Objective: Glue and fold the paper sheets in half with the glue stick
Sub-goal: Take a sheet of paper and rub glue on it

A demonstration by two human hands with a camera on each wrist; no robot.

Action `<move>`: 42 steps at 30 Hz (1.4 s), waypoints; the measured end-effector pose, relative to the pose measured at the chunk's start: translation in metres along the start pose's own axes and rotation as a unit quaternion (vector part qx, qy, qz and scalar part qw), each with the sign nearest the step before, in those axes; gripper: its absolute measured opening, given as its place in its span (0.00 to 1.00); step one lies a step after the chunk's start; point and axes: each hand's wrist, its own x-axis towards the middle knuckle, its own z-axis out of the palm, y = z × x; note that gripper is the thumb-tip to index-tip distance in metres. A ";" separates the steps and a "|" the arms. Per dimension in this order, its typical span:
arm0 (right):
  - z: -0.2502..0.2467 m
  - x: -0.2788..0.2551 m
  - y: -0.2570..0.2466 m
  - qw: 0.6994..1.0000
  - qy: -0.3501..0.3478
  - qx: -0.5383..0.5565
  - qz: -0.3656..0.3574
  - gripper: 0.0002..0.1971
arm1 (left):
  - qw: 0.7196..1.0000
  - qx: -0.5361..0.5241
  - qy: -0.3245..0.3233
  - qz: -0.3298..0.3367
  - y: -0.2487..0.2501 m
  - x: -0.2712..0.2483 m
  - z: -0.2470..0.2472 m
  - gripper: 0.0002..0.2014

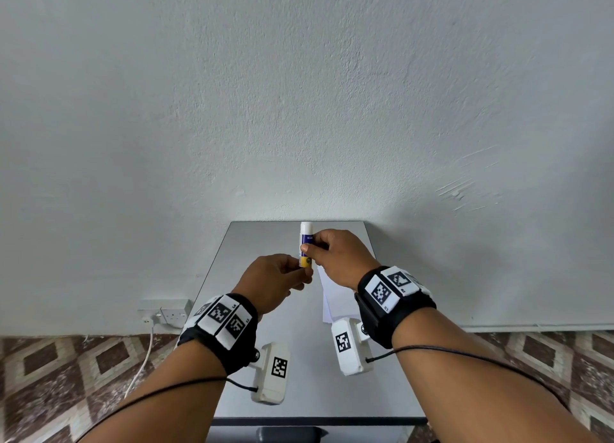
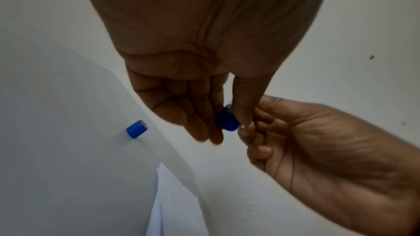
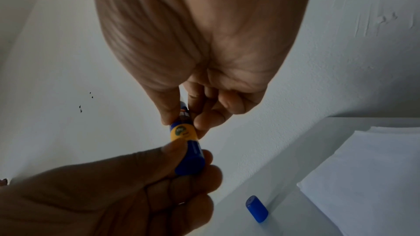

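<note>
Both hands hold the glue stick (image 1: 305, 245) upright above the grey table (image 1: 239, 243). It has a blue and yellow label and a white top end. My right hand (image 1: 327, 248) pinches its body (image 3: 181, 130) between thumb and fingers. My left hand (image 1: 292, 273) grips its blue bottom knob (image 3: 191, 161), also seen in the left wrist view as a blue end (image 2: 227, 120). The blue cap (image 3: 256, 208) lies loose on the table, on its side (image 2: 137, 129). White paper sheets (image 1: 332, 296) lie under my right hand, stacked (image 3: 363, 177).
The table stands against a pale wall (image 1: 299, 110). A wall socket with a white cable (image 1: 166, 313) sits low at the left, above a patterned tile floor (image 1: 66, 376). Bare table surface (image 1: 312, 376) shows near the front edge.
</note>
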 end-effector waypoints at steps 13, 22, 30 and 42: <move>0.004 0.003 0.002 1.000 0.000 0.006 0.007 0.13 | 0.997 0.032 0.074 0.022 -0.004 0.005 0.004 0.18; -0.013 0.014 0.035 0.986 0.011 -0.143 0.087 0.19 | 0.993 0.049 0.110 0.008 -0.010 0.014 -0.012 0.09; 0.013 0.001 0.070 0.899 -0.155 -0.372 0.171 0.41 | 0.992 0.044 0.119 -0.012 -0.023 0.018 -0.021 0.08; 0.014 -0.005 0.075 0.890 -0.162 -0.400 0.149 0.38 | 0.993 0.036 0.112 -0.025 -0.032 0.015 -0.016 0.09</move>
